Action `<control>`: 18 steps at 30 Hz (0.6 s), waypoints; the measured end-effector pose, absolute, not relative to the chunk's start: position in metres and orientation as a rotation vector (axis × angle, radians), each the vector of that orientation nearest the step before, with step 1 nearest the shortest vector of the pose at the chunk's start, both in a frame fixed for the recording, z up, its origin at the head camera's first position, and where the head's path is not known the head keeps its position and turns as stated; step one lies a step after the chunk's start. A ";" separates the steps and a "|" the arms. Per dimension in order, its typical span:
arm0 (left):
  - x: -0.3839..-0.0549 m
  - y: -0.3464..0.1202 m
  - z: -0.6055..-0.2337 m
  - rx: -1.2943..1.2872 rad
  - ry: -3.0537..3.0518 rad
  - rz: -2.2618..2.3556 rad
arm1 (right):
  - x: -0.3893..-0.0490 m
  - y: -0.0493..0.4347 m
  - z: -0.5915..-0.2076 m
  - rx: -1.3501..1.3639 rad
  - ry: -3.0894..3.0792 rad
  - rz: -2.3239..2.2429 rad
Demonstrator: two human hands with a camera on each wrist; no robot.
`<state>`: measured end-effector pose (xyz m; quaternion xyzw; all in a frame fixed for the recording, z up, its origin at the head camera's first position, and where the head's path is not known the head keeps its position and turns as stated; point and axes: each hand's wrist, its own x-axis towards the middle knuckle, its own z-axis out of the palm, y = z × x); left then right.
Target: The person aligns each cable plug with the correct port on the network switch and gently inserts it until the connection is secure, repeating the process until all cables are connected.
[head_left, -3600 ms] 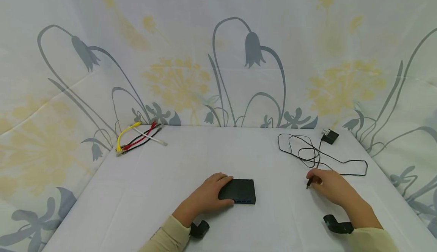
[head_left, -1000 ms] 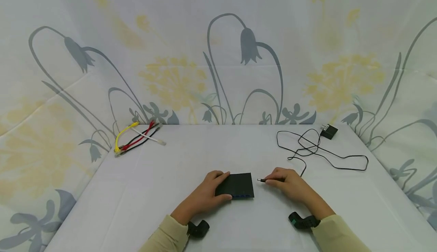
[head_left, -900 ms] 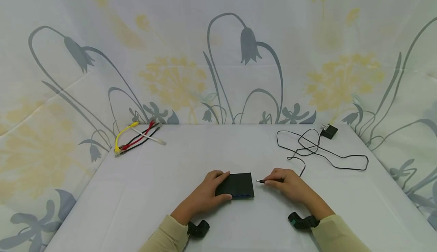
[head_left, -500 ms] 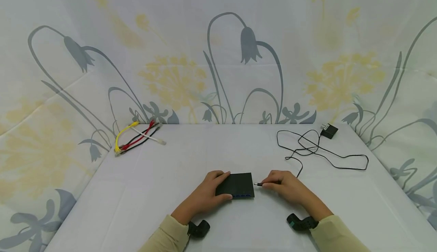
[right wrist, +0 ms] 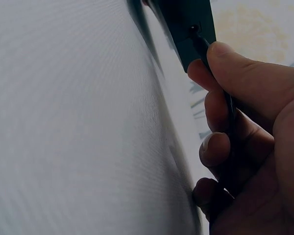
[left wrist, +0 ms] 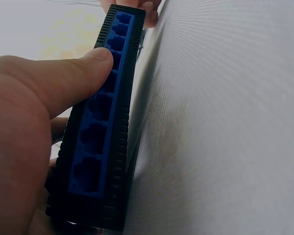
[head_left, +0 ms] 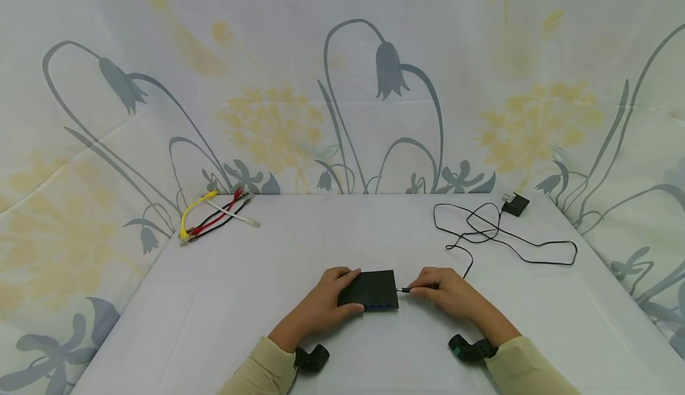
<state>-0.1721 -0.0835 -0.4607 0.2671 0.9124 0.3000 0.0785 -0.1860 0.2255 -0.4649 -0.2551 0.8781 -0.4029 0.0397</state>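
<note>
A black network switch (head_left: 371, 291) lies near the middle of the white table; the left wrist view shows its row of blue Ethernet ports (left wrist: 95, 107). My left hand (head_left: 323, 306) grips the switch from its left side, thumb along the port face. My right hand (head_left: 449, 292) pinches the black barrel plug (head_left: 405, 290) of a power cord between thumb and index finger. In the right wrist view the plug's tip (right wrist: 195, 32) is at the round socket in the switch's side. How far it is inserted, I cannot tell. The cord runs through the curled right fingers.
A power adapter (head_left: 516, 204) lies at the back right, its black cord (head_left: 527, 260) looped loosely in front. Several short network cables (head_left: 214, 219), yellow, red, black and white, lie at the back left. Flowered cloth (head_left: 267, 85) hangs behind the white table (head_left: 294, 234).
My right hand has brought the plug leftward from near the cord loops to the switch's right side, drawing the cord along. Lately it moved only slightly closer. The left hand keeps its grip.
</note>
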 end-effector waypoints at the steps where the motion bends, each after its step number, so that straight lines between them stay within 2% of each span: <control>1: -0.172 -0.084 -0.461 0.800 2.731 0.899 | -0.186 0.226 -0.465 -0.785 2.688 -1.237; 18: -0.171 -0.083 -0.460 0.804 2.734 0.900 | -0.185 0.225 -0.464 -0.787 2.674 -1.244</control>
